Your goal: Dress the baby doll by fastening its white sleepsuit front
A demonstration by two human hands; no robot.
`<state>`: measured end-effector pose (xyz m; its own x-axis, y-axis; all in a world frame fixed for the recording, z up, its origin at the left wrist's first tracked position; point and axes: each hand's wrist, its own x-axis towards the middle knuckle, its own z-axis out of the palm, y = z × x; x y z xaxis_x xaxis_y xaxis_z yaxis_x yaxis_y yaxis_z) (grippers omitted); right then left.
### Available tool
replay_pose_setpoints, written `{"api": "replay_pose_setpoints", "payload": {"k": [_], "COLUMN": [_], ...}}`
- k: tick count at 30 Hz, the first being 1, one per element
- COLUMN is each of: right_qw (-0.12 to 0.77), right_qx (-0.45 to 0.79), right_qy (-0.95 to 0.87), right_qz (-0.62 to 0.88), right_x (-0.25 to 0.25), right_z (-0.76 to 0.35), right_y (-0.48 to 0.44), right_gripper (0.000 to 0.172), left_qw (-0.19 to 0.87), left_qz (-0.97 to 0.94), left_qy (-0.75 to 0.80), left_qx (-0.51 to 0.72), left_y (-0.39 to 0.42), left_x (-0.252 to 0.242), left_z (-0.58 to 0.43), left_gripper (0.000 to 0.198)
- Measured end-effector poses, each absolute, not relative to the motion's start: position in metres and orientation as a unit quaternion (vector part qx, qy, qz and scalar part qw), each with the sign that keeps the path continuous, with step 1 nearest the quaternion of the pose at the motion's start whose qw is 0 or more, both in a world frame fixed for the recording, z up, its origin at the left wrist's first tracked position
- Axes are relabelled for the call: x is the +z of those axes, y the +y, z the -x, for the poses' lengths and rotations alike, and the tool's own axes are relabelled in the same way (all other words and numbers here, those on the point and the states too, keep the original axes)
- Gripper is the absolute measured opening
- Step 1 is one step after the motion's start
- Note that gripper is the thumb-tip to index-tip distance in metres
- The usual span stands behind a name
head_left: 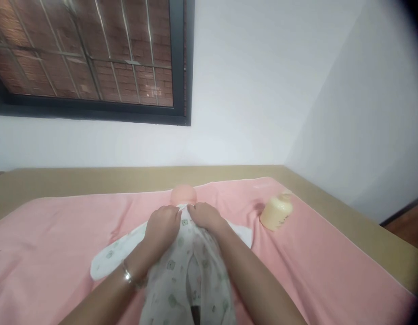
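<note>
A white baby garment (173,266) with small green and grey prints lies over a doll, whose smooth pinkish head (183,194) shows just beyond its collar. My left hand (164,225) is closed on the garment's neck edge on the left side. Opposite it, my right hand (205,215) pinches the same edge on the right. One sleeve (119,253) spreads out to the left, and part of the other (243,234) shows beyond my right forearm. Lower down, the front parts in a dark gap. The doll's body is hidden under the cloth.
A pink blanket (60,234) covers most of the tan surface (94,180). To the right, a pale yellow bottle-like container (276,213) rests tilted on the blanket. Behind stand a white wall (239,90) and a dark-framed window (180,67) with bars.
</note>
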<state>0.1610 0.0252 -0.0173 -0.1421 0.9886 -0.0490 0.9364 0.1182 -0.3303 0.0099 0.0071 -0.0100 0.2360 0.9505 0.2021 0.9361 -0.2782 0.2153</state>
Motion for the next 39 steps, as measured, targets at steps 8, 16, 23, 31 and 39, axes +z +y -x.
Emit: {"api": "replay_pose_setpoints", "payload": {"k": [8,16,23,31,39], "right_qw": [0.115,0.096,0.118,0.100,0.094], "right_qx": [0.027,0.153,0.035,0.201,0.084], "right_qy": [-0.775,-0.738,-0.785,-0.733,-0.749], "right_qz": [0.621,0.650,0.608,0.643,0.651], "right_x": [-0.021,-0.020,-0.021,-0.022,-0.014], "right_z": [-0.142,-0.160,-0.145,-0.165,-0.147], "right_y": [0.007,0.025,0.006,0.030,0.010], "right_gripper": [0.043,0.060,0.049,0.070,0.066], "left_qw": [0.108,-0.028,0.122,-0.026,0.119], "left_qz": [-0.742,-0.796,-0.759,-0.796,-0.751], "left_qy": [0.651,0.597,0.627,0.582,0.629], "left_qx": [0.116,0.096,0.130,0.165,0.162], "left_y": [0.021,0.014,0.022,0.021,0.024], "left_x": [-0.018,-0.021,-0.026,-0.037,-0.038], "left_z": [0.001,-0.007,0.006,-0.005,0.004], "left_gripper": [0.049,0.046,0.048,0.048,0.054]}}
